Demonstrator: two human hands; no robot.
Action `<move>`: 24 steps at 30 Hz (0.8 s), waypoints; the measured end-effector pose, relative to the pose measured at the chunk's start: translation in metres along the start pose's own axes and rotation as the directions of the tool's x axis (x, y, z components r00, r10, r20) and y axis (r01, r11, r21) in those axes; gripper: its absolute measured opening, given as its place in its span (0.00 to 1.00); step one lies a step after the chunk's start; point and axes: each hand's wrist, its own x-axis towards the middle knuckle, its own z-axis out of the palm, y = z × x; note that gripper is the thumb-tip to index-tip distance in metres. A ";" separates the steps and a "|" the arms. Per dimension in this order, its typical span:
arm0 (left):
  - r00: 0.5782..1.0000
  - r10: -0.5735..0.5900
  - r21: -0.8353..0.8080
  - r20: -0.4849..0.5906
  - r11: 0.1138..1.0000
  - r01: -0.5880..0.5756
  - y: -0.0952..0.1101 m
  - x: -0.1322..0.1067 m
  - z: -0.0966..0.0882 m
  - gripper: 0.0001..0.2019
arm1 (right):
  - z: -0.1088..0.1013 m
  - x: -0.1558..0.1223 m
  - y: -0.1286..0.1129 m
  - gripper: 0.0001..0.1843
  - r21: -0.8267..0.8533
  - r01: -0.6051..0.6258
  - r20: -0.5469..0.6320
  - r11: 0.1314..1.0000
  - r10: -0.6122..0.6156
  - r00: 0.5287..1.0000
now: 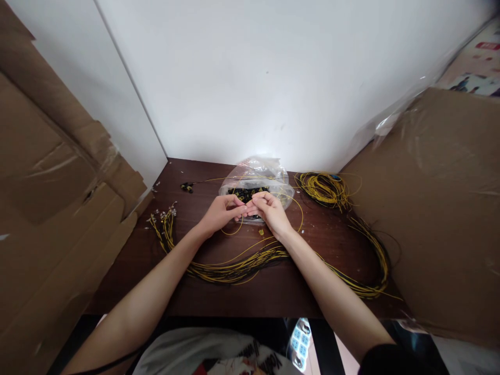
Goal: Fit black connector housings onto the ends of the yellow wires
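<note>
Over a clear plastic bag (255, 174) of small black and yellow parts (244, 194), my two hands meet fingertip to fingertip. My left hand (224, 212) is closed in a pinch, with a thin yellow wire (233, 233) looping down beside its fingers. My right hand (270, 212) also pinches, its fingertips touching those of the left. Another stretch of yellow wire curves out to the right of the right hand. Whatever sits between the fingertips is too small and covered to make out. A small yellow piece (261, 232) lies on the table just below the hands.
A long bundle of yellow and black wires (238, 271) runs across the brown table (219, 302), its white-tipped ends (166, 219) at left. A coiled yellow bundle (326, 190) lies back right. Cardboard (50, 208) stands left, a cardboard box (437, 219) right, a white wall (250, 78) behind.
</note>
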 end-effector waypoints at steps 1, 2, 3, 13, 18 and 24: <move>1.000 0.002 0.004 0.001 1.000 -0.002 0.000 0.000 0.000 0.10 | 0.000 0.000 0.000 0.16 0.004 -0.003 -0.001 1.000 0.003 1.000; 1.000 0.003 0.007 0.003 1.000 -0.003 -0.001 0.000 0.000 0.10 | 0.000 0.000 -0.001 0.16 0.004 -0.004 -0.002 1.000 0.004 1.000; 1.000 0.005 0.008 0.005 1.000 -0.005 -0.001 0.000 0.000 0.11 | 0.001 0.000 -0.001 0.15 0.000 -0.003 -0.002 1.000 0.003 1.000; 1.000 -0.010 -0.035 0.013 0.999 0.010 -0.001 0.000 0.000 0.10 | 0.000 -0.001 0.000 0.12 -0.134 0.021 0.031 0.991 -0.017 0.999; 1.000 -0.016 -0.017 0.002 1.000 0.016 -0.002 0.001 0.000 0.09 | -0.001 0.000 0.003 0.15 -0.047 0.023 0.032 0.999 -0.021 0.999; 1.000 -0.012 -0.002 0.002 1.000 0.012 -0.003 0.001 -0.001 0.09 | -0.001 0.001 0.003 0.16 -0.017 0.015 0.021 1.000 -0.014 1.000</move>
